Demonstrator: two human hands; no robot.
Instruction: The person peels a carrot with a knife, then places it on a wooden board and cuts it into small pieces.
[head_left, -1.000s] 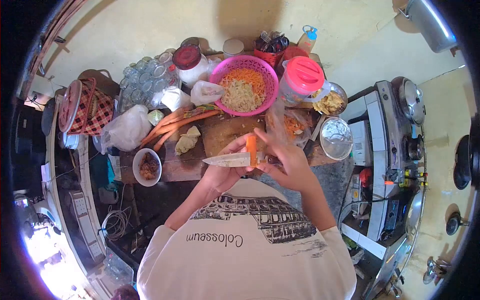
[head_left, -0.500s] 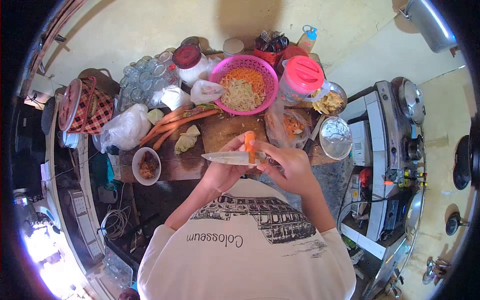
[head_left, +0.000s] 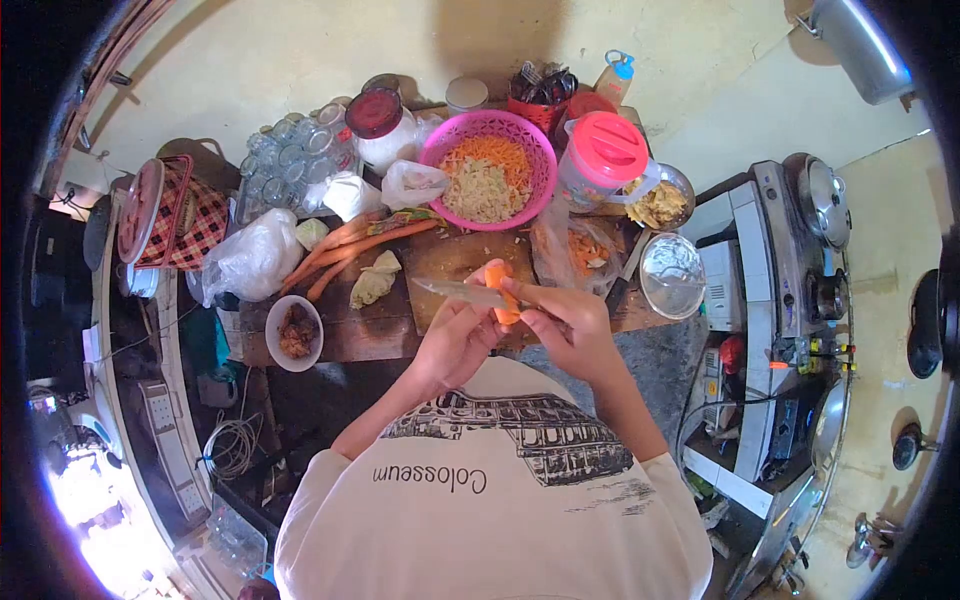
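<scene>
My left hand [head_left: 450, 345] is closed around an orange carrot piece [head_left: 506, 312], held upright in front of my chest. In my right hand [head_left: 575, 332] is a knife [head_left: 458, 290], its blade lying across the carrot and pointing left. The right thumb and fingers press close to the carrot, and the knife's handle is mostly hidden by them. Below the hands is a wooden board [head_left: 455, 258] on the table. Beyond it stands a pink basket [head_left: 545, 160] holding shredded carrot and a paler shredded heap.
Whole carrots [head_left: 350, 245] and a pale cabbage piece [head_left: 375, 282] lie left of the board. A white bowl [head_left: 273, 335] of dark food sits near the front edge. On the right are a plastic bag [head_left: 575, 250] of orange scraps, a pitcher [head_left: 605, 150] and a foil-like round dish [head_left: 672, 277].
The knife has moved up along the carrot, its tip tilting upward. The carrot leans slightly, and my right hand has shifted a little left.
</scene>
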